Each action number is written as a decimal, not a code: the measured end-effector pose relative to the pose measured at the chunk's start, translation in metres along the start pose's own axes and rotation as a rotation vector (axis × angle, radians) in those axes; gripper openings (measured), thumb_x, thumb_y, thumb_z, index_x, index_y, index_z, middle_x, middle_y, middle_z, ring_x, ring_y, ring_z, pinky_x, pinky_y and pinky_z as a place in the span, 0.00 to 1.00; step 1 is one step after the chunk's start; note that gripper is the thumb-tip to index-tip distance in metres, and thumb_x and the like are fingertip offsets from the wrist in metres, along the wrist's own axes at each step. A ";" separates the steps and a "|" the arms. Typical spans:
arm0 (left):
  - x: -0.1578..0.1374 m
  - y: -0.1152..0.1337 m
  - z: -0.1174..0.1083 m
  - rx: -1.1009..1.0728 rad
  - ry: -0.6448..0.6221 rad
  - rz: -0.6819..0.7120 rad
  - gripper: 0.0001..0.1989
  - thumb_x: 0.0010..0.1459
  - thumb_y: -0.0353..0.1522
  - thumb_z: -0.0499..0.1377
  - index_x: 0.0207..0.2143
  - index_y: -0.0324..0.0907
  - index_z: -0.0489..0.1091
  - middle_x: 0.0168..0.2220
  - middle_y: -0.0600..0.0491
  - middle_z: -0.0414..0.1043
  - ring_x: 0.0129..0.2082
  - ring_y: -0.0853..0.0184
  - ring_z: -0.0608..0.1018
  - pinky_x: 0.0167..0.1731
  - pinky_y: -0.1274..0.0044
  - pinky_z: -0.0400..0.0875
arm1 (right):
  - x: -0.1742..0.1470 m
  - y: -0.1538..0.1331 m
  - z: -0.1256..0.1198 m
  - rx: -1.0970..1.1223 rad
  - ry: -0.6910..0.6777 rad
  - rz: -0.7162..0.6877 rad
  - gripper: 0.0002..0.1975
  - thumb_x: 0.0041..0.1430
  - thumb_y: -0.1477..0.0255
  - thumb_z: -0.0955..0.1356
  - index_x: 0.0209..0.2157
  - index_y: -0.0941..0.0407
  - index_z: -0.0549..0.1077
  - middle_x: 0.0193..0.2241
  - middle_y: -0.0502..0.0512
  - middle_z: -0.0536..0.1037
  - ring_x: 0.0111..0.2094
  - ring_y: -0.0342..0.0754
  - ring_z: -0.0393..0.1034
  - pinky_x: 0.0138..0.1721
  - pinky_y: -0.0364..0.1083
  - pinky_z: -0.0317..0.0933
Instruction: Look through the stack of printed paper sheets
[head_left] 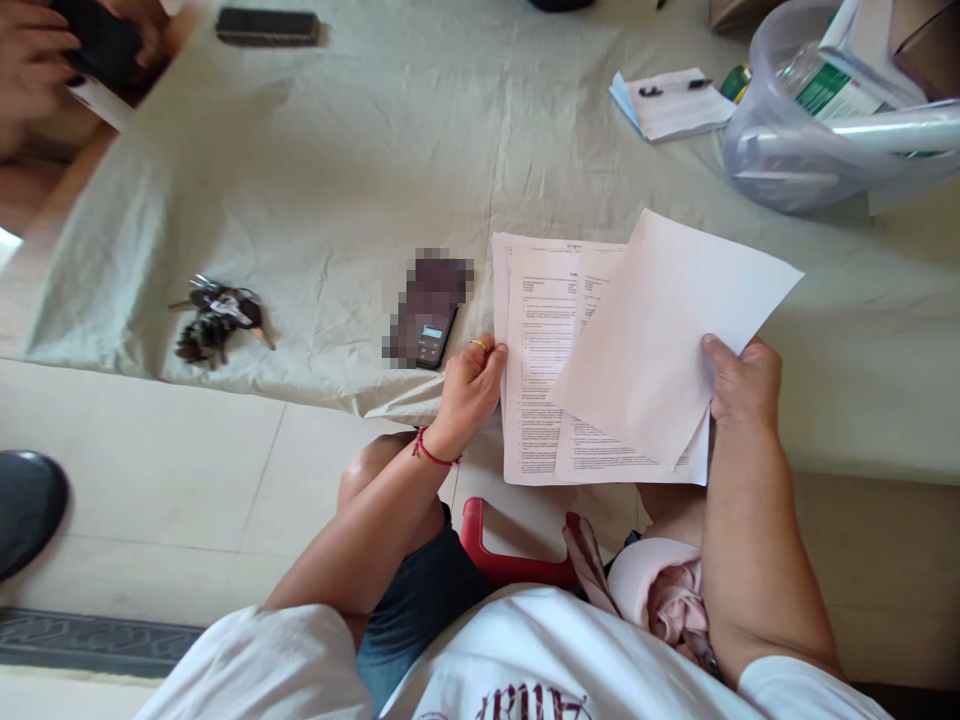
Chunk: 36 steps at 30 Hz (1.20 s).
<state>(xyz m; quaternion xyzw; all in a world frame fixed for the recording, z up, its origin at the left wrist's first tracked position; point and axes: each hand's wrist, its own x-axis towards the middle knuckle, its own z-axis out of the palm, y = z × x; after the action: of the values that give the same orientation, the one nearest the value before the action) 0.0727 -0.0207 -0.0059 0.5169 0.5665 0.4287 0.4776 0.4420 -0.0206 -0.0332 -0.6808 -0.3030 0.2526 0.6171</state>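
Printed sheets (534,400), too overlapped to be counted, were seen between the left hand (472,380) and the right hand (746,380). Their left edge was pinched by the left fingers; one blank-faced sheet (675,320), slanted across them, was pinched by the right fingers. One phone (435,330) was seen just left of the left fingers, one key bunch (221,318) farther left, one plastic tub (780,170) beyond the right fingers.

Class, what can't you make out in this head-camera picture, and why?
All in the head view:
Printed sheets: text too small to read; the upper sheet covers part.
Right hand: some fingers hidden behind the upper sheet.
Phone: much of it pixelated.
Dark rounded object: cut off by the left edge.
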 end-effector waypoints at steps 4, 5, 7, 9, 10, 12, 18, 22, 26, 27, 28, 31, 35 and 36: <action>0.000 0.000 -0.001 0.036 0.005 0.012 0.20 0.74 0.38 0.59 0.28 0.46 0.57 0.25 0.57 0.57 0.27 0.69 0.61 0.28 0.73 0.56 | -0.002 -0.002 0.001 0.001 0.009 0.012 0.16 0.46 0.70 0.81 0.40 0.50 0.87 0.40 0.50 0.89 0.40 0.49 0.85 0.44 0.48 0.83; 0.000 0.000 -0.001 0.037 0.006 0.017 0.20 0.74 0.38 0.59 0.28 0.46 0.57 0.25 0.57 0.57 0.27 0.69 0.61 0.28 0.73 0.56 | -0.002 -0.003 0.002 0.000 0.012 0.013 0.16 0.45 0.70 0.81 0.40 0.49 0.87 0.40 0.50 0.89 0.41 0.50 0.85 0.44 0.49 0.84; 0.000 -0.001 -0.001 0.034 0.007 0.027 0.20 0.74 0.38 0.59 0.28 0.46 0.57 0.26 0.57 0.58 0.27 0.70 0.60 0.28 0.73 0.56 | -0.002 -0.003 0.002 0.000 0.014 0.013 0.16 0.45 0.70 0.81 0.40 0.49 0.87 0.40 0.49 0.89 0.41 0.50 0.85 0.45 0.50 0.84; 0.000 -0.001 0.000 0.026 0.009 0.034 0.21 0.74 0.37 0.59 0.27 0.46 0.56 0.26 0.57 0.57 0.27 0.69 0.60 0.28 0.73 0.55 | -0.001 -0.002 0.002 0.002 0.009 0.013 0.16 0.45 0.70 0.81 0.40 0.49 0.88 0.40 0.49 0.90 0.41 0.49 0.85 0.46 0.49 0.83; 0.000 -0.001 0.000 0.024 0.010 0.035 0.21 0.74 0.37 0.59 0.27 0.46 0.56 0.26 0.57 0.57 0.27 0.69 0.60 0.28 0.73 0.55 | -0.001 -0.002 0.002 0.001 0.006 0.012 0.17 0.46 0.70 0.80 0.41 0.49 0.88 0.40 0.49 0.90 0.41 0.49 0.85 0.46 0.49 0.83; 0.000 -0.001 0.001 0.022 0.010 0.032 0.21 0.74 0.37 0.59 0.28 0.46 0.56 0.25 0.57 0.57 0.27 0.69 0.60 0.28 0.73 0.55 | 0.000 -0.001 0.001 -0.003 0.001 0.005 0.17 0.46 0.69 0.80 0.41 0.49 0.88 0.40 0.49 0.90 0.41 0.49 0.85 0.47 0.49 0.83; 0.001 -0.001 0.000 0.032 0.009 0.031 0.21 0.74 0.37 0.59 0.27 0.46 0.56 0.26 0.58 0.56 0.27 0.69 0.59 0.28 0.72 0.54 | 0.000 0.000 0.001 0.002 -0.004 -0.002 0.16 0.47 0.70 0.80 0.41 0.50 0.88 0.40 0.51 0.89 0.40 0.49 0.85 0.44 0.47 0.83; 0.000 -0.001 0.000 0.031 0.013 0.039 0.21 0.74 0.36 0.59 0.27 0.46 0.56 0.26 0.57 0.57 0.28 0.69 0.60 0.29 0.73 0.55 | 0.000 -0.002 0.003 0.012 0.005 0.013 0.16 0.45 0.70 0.80 0.39 0.48 0.88 0.39 0.49 0.89 0.39 0.48 0.84 0.42 0.47 0.83; 0.000 0.000 0.000 0.014 0.002 0.030 0.20 0.74 0.36 0.59 0.28 0.45 0.59 0.26 0.57 0.59 0.28 0.69 0.61 0.28 0.73 0.56 | -0.002 -0.006 0.004 0.011 0.014 0.024 0.17 0.43 0.69 0.81 0.39 0.51 0.88 0.39 0.50 0.90 0.39 0.48 0.84 0.43 0.47 0.82; 0.000 0.000 0.000 0.011 0.001 0.029 0.19 0.74 0.36 0.59 0.28 0.45 0.59 0.26 0.57 0.59 0.28 0.69 0.62 0.29 0.74 0.57 | -0.003 -0.007 0.004 0.009 0.014 0.031 0.19 0.42 0.68 0.81 0.40 0.53 0.88 0.40 0.51 0.90 0.39 0.47 0.84 0.43 0.45 0.81; 0.000 0.000 0.000 0.011 0.001 0.030 0.19 0.74 0.36 0.58 0.28 0.45 0.60 0.26 0.56 0.60 0.28 0.69 0.62 0.29 0.74 0.57 | -0.004 -0.008 0.004 0.007 0.013 0.036 0.20 0.42 0.68 0.81 0.41 0.55 0.88 0.41 0.53 0.90 0.39 0.47 0.84 0.43 0.44 0.81; 0.001 -0.001 0.000 0.020 0.001 0.034 0.19 0.74 0.36 0.59 0.28 0.45 0.60 0.26 0.56 0.59 0.28 0.69 0.62 0.29 0.74 0.57 | -0.006 -0.010 0.004 0.007 0.009 0.038 0.24 0.42 0.68 0.81 0.44 0.59 0.87 0.43 0.56 0.90 0.40 0.47 0.84 0.44 0.44 0.80; 0.001 -0.002 -0.001 0.021 -0.002 0.031 0.20 0.75 0.37 0.59 0.28 0.46 0.59 0.26 0.57 0.57 0.28 0.69 0.61 0.28 0.74 0.57 | -0.006 -0.010 0.005 0.007 0.012 0.041 0.24 0.42 0.68 0.81 0.44 0.59 0.87 0.43 0.56 0.90 0.40 0.48 0.83 0.46 0.47 0.81; 0.001 -0.001 -0.001 0.022 -0.002 0.030 0.20 0.75 0.37 0.59 0.28 0.46 0.59 0.26 0.57 0.57 0.28 0.69 0.61 0.28 0.74 0.56 | -0.006 -0.010 0.005 0.008 0.013 0.043 0.24 0.42 0.67 0.81 0.44 0.59 0.86 0.43 0.57 0.90 0.40 0.48 0.83 0.46 0.47 0.81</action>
<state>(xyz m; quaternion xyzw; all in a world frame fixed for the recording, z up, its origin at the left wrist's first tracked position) 0.0716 -0.0200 -0.0073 0.5310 0.5627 0.4291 0.4662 0.4333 -0.0210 -0.0236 -0.6864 -0.2834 0.2624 0.6162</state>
